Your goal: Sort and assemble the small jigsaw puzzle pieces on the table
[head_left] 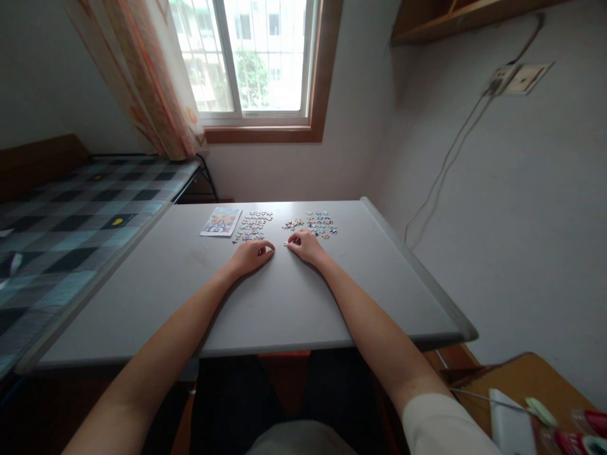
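Both my hands rest on a grey table (pixel 284 303), fingertips pointing toward each other. My left hand (pixel 252 256) lies curled just below a loose cluster of small jigsaw pieces (pixel 251 227). My right hand (pixel 306 245) is curled too, its fingertips pinched at what looks like a single piece, beside a second cluster of jigsaw pieces (pixel 315 224). Whether the left fingers hold a piece is too small to tell. A colourful picture card (pixel 220 222) lies flat to the left of the pieces.
A bed with a checked blue cover (pixel 61 221) runs along the table's left side. A window (pixel 246 57) and curtain (pixel 147 76) are behind. A wall socket with a hanging cable (pixel 515 79) is on the right. A wooden stool with small items (pixel 521 404) stands at lower right.
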